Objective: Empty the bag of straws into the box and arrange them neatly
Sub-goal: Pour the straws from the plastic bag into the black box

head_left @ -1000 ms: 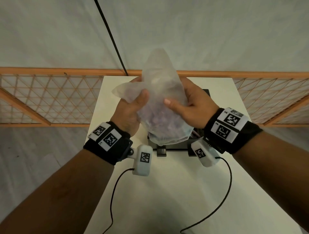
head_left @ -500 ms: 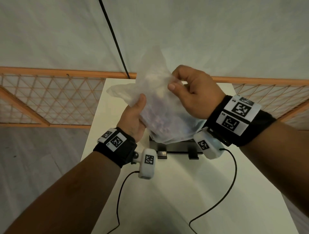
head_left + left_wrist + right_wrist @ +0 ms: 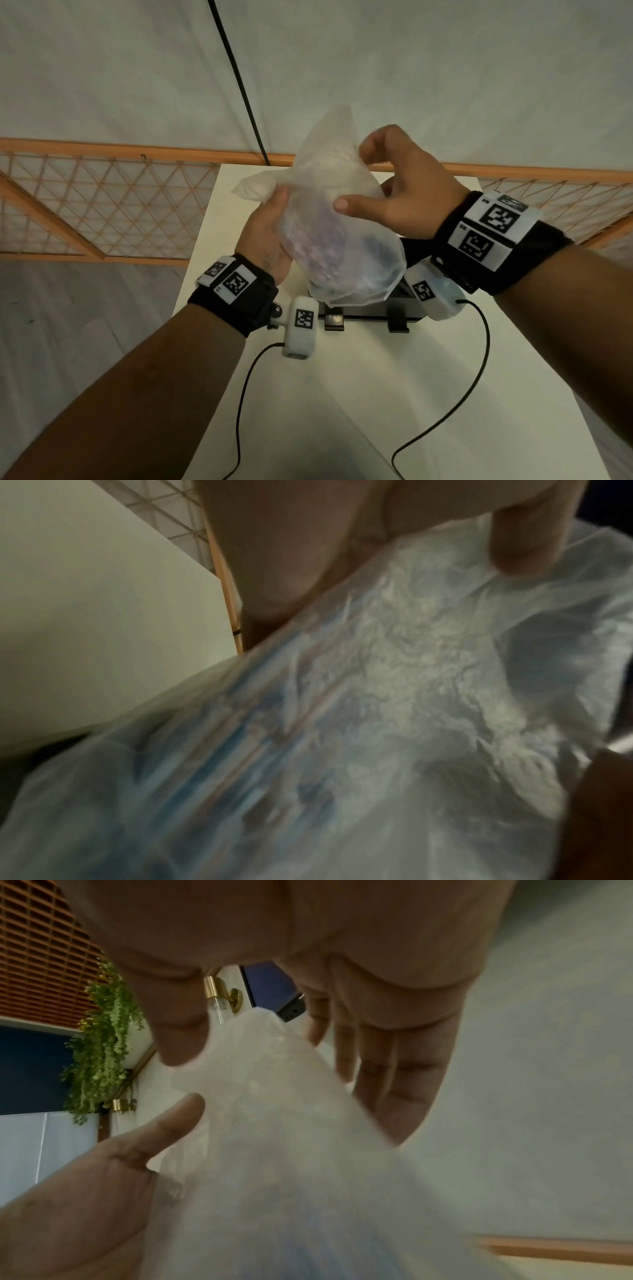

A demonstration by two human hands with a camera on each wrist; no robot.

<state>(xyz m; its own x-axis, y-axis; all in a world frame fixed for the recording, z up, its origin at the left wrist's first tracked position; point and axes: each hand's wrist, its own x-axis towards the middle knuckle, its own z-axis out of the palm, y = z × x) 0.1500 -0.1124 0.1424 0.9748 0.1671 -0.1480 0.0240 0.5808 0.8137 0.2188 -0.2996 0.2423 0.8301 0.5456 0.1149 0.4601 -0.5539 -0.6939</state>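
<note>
I hold a translucent plastic bag (image 3: 337, 233) in the air above a white table (image 3: 359, 394). The bag is full, and blurred blue, white and reddish straws (image 3: 246, 739) show through its wall, lying lengthwise. Its pointed top end rises above my hands, and its rounded bottom hangs just over a dark box (image 3: 404, 310) that sits on the table. Most of the box is hidden behind the bag and my right wrist, so I cannot tell what is in it.

My left hand (image 3: 265, 236) has its grip closed around the bag's left side, with the thumb pressed onto the plastic near a loose flap. My right hand (image 3: 402, 193) has a spread grip: the thumb lies straight against the front of the bag, and the fingers (image 3: 400, 1085) are loosely extended behind it, near the top.

An orange lattice fence (image 3: 102, 202) stands beyond the table. Black cables (image 3: 476, 359) trail from my wrist cameras across the table.
</note>
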